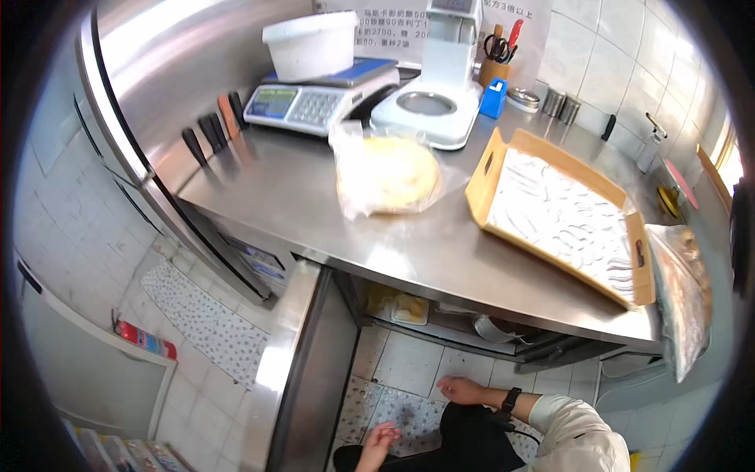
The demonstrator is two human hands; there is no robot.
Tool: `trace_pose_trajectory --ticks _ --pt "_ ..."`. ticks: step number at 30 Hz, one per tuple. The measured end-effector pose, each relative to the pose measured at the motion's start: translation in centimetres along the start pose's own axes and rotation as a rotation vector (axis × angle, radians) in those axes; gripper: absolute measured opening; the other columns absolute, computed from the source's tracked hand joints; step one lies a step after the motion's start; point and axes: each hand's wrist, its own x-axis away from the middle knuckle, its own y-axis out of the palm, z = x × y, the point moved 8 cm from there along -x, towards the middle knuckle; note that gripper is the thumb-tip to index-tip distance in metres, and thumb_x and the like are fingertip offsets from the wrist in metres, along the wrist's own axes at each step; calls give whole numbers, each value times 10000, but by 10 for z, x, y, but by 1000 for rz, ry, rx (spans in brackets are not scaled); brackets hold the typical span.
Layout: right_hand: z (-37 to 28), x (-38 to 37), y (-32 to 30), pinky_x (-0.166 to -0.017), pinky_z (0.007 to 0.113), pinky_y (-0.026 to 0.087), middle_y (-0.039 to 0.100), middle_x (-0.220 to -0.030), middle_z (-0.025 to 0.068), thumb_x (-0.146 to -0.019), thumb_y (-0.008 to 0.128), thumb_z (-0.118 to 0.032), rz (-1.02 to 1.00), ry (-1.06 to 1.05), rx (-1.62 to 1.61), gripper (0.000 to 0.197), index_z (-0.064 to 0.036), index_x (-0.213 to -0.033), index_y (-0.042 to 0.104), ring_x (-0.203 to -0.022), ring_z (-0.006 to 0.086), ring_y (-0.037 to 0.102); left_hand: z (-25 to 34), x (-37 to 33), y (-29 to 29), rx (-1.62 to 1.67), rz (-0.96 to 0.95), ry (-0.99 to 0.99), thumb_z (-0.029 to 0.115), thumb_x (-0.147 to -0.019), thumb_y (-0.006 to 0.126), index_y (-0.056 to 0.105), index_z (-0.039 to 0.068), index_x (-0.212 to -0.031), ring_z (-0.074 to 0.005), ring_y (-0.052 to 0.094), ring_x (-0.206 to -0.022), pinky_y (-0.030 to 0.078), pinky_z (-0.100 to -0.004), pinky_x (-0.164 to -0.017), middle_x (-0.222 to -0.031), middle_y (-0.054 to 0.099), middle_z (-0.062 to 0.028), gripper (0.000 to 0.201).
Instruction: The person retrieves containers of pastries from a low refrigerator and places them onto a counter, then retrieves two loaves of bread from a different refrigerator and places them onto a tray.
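Low before the counter, my left hand (pixel 381 443) is above my dark-trousered leg, its fingers loosely bent and nothing visible in them. My right hand (pixel 462 390) hangs farther forward, a dark band on its wrist, also with nothing visible in it. Nearest to both hands is the open cabinet under the counter, its metal door (pixel 314 370) swung out on the left. Inside it sit a tray of pale yellow food (pixel 407 307) and a metal pot (pixel 494 329). On the counter lies a round yellowish cake or flatbread (pixel 393 173) in a clear plastic bag.
A digital scale (pixel 303 108) carries a white tub (pixel 311 47). Beside it stands a white appliance (pixel 429 106). A cardboard tray (pixel 562 271) with a white patterned lining sits right, next to a plastic-wrapped package (pixel 683 291). Several knives (pixel 211 132) stand left; a fire extinguisher (pixel 145 340) is below.
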Motion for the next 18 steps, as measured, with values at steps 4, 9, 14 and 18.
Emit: trace_pose_trajectory --ticks 4,9,14,18 --pt "-98 76 3 -709 435 454 588 -893 152 -827 462 -240 -477 -243 486 232 -96 -991 543 -822 336 567 127 90 58 -305 22 164 152 -859 501 527 52 -1060 -208 536 -931 430 -311 -771 -991 570 -100 226" --pt "-189 154 -67 -698 442 440 579 -843 164 -793 454 -217 -464 -182 197 189 -76 -881 544 -799 349 557 286 208 68 -877 296 777 116 -818 511 493 30 -1101 -365 458 -1009 378 -397 -865 -1099 477 -200 296" --pt "-209 205 -162 -628 433 435 586 -779 141 -798 447 -255 -283 15 211 204 -91 -855 553 -711 323 547 260 243 -16 -1242 628 240 372 -806 519 392 -51 -1204 -378 372 -1134 292 -454 -958 -1220 381 -274 594" --pt "-199 257 -228 -743 426 446 594 -926 165 -835 430 -239 29 357 86 308 -93 -1090 524 -853 332 564 162 239 -34 -1209 326 -196 436 -799 497 385 -67 -1197 -368 362 -1145 295 -450 -958 -1235 369 -266 651"
